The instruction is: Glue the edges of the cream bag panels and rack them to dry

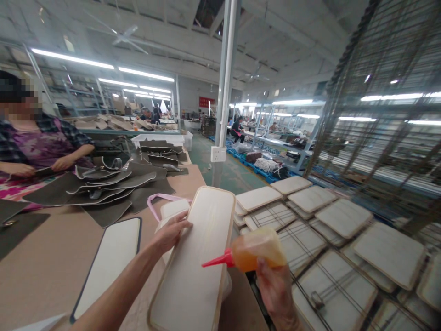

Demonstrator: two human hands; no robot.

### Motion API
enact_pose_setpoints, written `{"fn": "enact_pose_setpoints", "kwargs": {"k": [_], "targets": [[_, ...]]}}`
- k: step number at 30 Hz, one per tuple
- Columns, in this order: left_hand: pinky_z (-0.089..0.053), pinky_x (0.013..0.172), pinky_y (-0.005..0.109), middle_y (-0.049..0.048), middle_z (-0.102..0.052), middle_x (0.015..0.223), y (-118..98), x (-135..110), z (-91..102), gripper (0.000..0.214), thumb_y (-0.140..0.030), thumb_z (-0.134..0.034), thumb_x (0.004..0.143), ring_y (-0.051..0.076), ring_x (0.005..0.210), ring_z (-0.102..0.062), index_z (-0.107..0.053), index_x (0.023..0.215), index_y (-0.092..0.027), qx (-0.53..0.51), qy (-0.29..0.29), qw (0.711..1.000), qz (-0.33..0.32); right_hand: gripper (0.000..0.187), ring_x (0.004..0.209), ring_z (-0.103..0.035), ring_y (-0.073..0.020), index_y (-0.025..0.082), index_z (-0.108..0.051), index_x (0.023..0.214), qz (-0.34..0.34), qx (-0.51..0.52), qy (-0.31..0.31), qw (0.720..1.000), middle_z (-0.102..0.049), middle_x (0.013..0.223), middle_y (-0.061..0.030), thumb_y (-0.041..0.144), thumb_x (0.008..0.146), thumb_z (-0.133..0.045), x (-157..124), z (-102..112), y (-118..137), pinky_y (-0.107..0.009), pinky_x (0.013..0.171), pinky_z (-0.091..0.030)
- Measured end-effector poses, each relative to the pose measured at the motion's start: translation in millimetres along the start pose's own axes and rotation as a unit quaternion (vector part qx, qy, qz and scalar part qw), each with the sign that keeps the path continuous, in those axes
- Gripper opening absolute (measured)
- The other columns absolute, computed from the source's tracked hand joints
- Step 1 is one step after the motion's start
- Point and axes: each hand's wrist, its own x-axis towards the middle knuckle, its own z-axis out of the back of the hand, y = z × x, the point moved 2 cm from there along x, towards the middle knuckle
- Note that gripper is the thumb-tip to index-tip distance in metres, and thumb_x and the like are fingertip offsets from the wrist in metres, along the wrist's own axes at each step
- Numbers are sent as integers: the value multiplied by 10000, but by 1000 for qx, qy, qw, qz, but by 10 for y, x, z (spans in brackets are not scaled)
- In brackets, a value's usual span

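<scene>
My left hand (174,230) grips the left edge of a long white panel (196,243) with rounded corners and a tan rim, its thumb lying on the face. My right hand (274,287) is wrapped round a squeeze bottle (258,250) of amber liquid, probably glue. The bottle lies on its side in the air, its red nozzle (217,259) pointing left over the middle of the panel. Whether the tip touches the surface I cannot tell. Left of my forearm, a second white panel (108,262) with a dark edge lies on the brown table (62,257).
Several white panels (347,218) lie in overlapping stacks on a wire rack to the right. Dark grey cut pieces (106,188) are heaped at the left, where a co-worker (44,142) sits. A pole with a socket box (218,154) rises beyond the table.
</scene>
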Motion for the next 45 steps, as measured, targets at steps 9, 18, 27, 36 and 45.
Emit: {"fn": "enact_pose_setpoints", "kwargs": {"k": [9, 18, 27, 36, 45], "targets": [[-541, 749, 310, 43, -787, 908, 157, 157, -66, 575, -189, -718, 574, 255, 854, -720, -690, 1148, -164, 17, 35, 999, 0, 328, 929, -757, -231, 181, -749, 1012, -120, 160, -226, 953, -787, 1005, -105, 428, 796, -744, 384, 704, 268, -336, 823, -637], [-543, 749, 331, 23, -772, 848, 536, 547, -818, 910, -230, -758, 572, 249, 788, -715, -460, 1431, -187, 63, 151, 984, 72, 372, 1116, -704, -258, 140, -701, 1165, 16, 172, -393, 903, -735, 1177, -168, 379, 894, -611, -105, 1508, 1182, -355, 830, -637], [-461, 529, 244, -38, -668, 651, 1166, 681, -2452, 657, -184, -648, 544, 170, 570, -622, -571, 1196, -159, 124, 283, 948, 77, 399, 1110, -707, -263, 105, -667, 1220, 51, 168, -499, 848, -728, 1180, -203, 344, 944, -507, -651, 1931, 1872, -330, 771, -654], [-516, 588, 302, -2, -672, 646, 1474, 1096, -3701, 580, -146, -635, 629, 215, 609, -658, -543, 1201, -124, 271, 240, 930, 56, 400, 942, -765, -230, 187, -619, 1306, 61, 242, -558, 791, -767, 1117, -115, 271, 998, -378, -1211, 2610, 2325, -318, 683, -668], [-373, 1044, 491, 220, -592, 1321, 1732, 1167, -3892, 617, -22, -601, 679, 376, 1322, -474, -541, 1284, -125, 465, 61, 879, -86, 473, 1138, -695, -241, 218, -578, 1359, 77, 206, -499, 838, -707, 1282, -82, 189, 889, -528, -1428, 3479, 2240, -323, 827, -659]]}}
